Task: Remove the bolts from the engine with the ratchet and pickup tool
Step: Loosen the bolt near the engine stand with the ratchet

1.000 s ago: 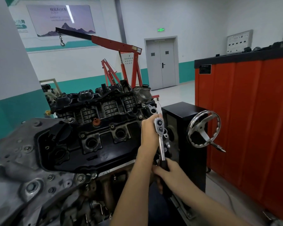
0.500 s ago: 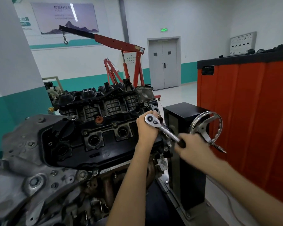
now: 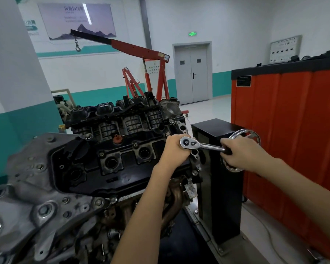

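Observation:
The engine [image 3: 107,161] with its black valve cover fills the left and centre of the head view. A chrome ratchet [image 3: 202,145] sits on the cover's right end, its head [image 3: 188,142] seated over a bolt that is hidden beneath it. My left hand [image 3: 174,151] curls round the ratchet head from below and steadies it. My right hand [image 3: 240,153] grips the black handle, which points to the right, nearly level. No pickup tool shows in this view.
A black stand box [image 3: 217,168] with a chrome handwheel [image 3: 255,138] stands just right of the engine, behind my right hand. An orange cabinet [image 3: 293,130] lines the right side. A red engine hoist [image 3: 145,73] stands behind the engine.
My right hand has swung the ratchet handle from pointing down toward me, round to the right, until nearly level. My left hand stayed on the ratchet head.

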{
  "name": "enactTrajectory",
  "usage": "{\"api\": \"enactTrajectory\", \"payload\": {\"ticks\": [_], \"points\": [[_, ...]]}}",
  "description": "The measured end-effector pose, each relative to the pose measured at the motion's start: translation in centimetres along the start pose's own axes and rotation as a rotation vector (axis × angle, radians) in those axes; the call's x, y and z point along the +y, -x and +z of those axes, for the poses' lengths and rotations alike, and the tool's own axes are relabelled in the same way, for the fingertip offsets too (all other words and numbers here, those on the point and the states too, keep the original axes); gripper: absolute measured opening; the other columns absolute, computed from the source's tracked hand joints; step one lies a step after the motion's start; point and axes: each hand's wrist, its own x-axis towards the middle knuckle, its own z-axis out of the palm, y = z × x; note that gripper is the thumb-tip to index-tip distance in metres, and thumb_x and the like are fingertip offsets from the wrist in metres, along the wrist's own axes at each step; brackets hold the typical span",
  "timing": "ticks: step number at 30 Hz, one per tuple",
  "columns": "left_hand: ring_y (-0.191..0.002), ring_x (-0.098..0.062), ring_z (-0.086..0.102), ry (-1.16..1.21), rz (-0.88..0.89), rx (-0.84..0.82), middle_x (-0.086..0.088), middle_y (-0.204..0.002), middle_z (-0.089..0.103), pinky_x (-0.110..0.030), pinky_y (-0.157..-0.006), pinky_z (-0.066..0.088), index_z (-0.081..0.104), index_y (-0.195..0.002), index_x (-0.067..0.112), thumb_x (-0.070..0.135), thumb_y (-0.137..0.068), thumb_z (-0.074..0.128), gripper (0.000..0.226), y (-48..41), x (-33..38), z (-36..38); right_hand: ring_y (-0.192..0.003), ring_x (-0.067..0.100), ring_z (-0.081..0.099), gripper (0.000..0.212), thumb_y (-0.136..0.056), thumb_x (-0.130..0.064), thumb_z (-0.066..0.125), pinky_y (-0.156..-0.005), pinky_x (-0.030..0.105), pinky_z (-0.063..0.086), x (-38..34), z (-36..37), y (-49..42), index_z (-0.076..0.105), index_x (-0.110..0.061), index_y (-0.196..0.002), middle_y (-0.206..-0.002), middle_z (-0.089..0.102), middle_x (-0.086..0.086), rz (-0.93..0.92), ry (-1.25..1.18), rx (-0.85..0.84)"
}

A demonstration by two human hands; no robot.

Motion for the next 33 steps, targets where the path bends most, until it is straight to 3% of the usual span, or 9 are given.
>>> {"api": "enactTrajectory", "payload": {"ticks": [3,9,13,17,21,23,27,30,33], "points": [[-0.043,-0.004,0.028,0.143,-0.128,0.221,0.011,-0.04,0.029,-0.015,-0.047,0.022,0.029,-0.048,0.022,0.001,-0.093,0.057,0.057,0.1,-0.1,1.1,-0.065,0.021,0.057,0.015,-0.087,-0.027,0.057,-0.056,0.029,0.041,-2.2,1.3,1.3,0.046,-0.022,-0.079,-0.066,0.05,-0.001,0.089,-0.189,0.027],[-0.041,0.0,0.026,0.282,-0.135,0.295,0.015,-0.041,0.03,-0.009,-0.046,0.021,0.038,-0.04,0.032,-0.014,-0.087,0.049,0.067,0.4,0.5,3.0,-0.039,0.001,0.048,0.02,-0.087,-0.01,0.056,-0.042,0.018,0.038,-11.4,6.3,6.3,0.052,-0.023,-0.072,-0.046,0.054,-0.008,0.279,-1.163,-0.06],[-0.044,-0.003,0.027,0.136,-0.089,0.237,0.013,-0.041,0.03,-0.013,-0.046,0.021,0.027,-0.051,0.024,0.001,-0.093,0.058,0.057,0.3,-0.2,1.5,-0.048,0.006,0.048,0.019,-0.085,-0.01,0.057,-0.045,0.016,0.037,-8.8,5.8,5.0,0.052,-0.02,-0.07,-0.062,0.056,-0.001,0.201,-0.868,-0.03],[-0.05,-0.007,0.032,-0.01,-0.013,0.069,0.004,-0.05,0.038,-0.016,-0.048,0.027,0.042,-0.056,0.005,0.016,-0.09,0.067,0.044,0.5,-0.3,-0.6,-0.054,0.007,0.05,0.009,-0.089,-0.02,0.055,-0.047,0.014,0.033,-2.7,2.3,2.0,0.051,-0.024,-0.082,-0.068,0.051,-0.005,-0.008,-0.393,-0.141],[-0.047,-0.007,0.028,0.09,-0.064,0.046,0.01,-0.044,0.031,-0.018,-0.049,0.024,0.033,-0.052,0.016,0.02,-0.094,0.063,0.052,0.3,0.2,-0.6,-0.062,0.016,0.048,0.016,-0.088,-0.026,0.052,-0.058,0.025,0.036,-1.1,0.0,-0.7,0.039,-0.027,-0.078,-0.063,0.04,-0.008,-0.138,-0.059,-0.038],[-0.045,-0.006,0.027,0.131,-0.065,0.074,0.01,-0.043,0.03,-0.017,-0.048,0.024,0.029,-0.051,0.019,0.017,-0.097,0.059,0.055,0.2,0.1,-0.3,-0.062,0.016,0.053,0.015,-0.089,-0.024,0.054,-0.059,0.027,0.043,-1.8,1.0,0.2,0.043,-0.027,-0.079,-0.067,0.045,-0.006,-0.056,-0.18,-0.067],[-0.043,-0.002,0.026,0.238,-0.086,0.188,0.012,-0.042,0.029,-0.012,-0.045,0.023,0.027,-0.05,0.025,0.011,-0.097,0.056,0.057,0.1,-0.3,1.3,-0.042,0.003,0.045,0.025,-0.084,-0.004,0.057,-0.043,0.018,0.038,-7.6,4.9,4.7,0.049,-0.022,-0.068,-0.055,0.05,-0.006,0.172,-0.882,-0.129],[-0.043,-0.002,0.024,0.24,-0.084,0.201,0.013,-0.044,0.027,-0.011,-0.045,0.022,0.027,-0.053,0.024,0.015,-0.098,0.055,0.055,0.0,-0.4,2.4,-0.039,0.009,0.044,0.023,-0.084,-0.001,0.054,-0.041,0.024,0.037,-12.9,7.0,6.0,0.051,-0.019,-0.069,-0.048,0.048,-0.004,0.316,-1.303,-0.034],[-0.044,-0.001,0.024,0.241,-0.077,0.18,0.014,-0.044,0.027,-0.01,-0.045,0.022,0.029,-0.049,0.029,0.002,-0.094,0.054,0.058,-0.1,-0.7,2.1,-0.041,0.002,0.046,0.024,-0.086,-0.003,0.055,-0.044,0.021,0.037,-13.5,7.6,5.8,0.053,-0.023,-0.072,-0.05,0.051,-0.006,0.325,-1.257,0.016]]}}
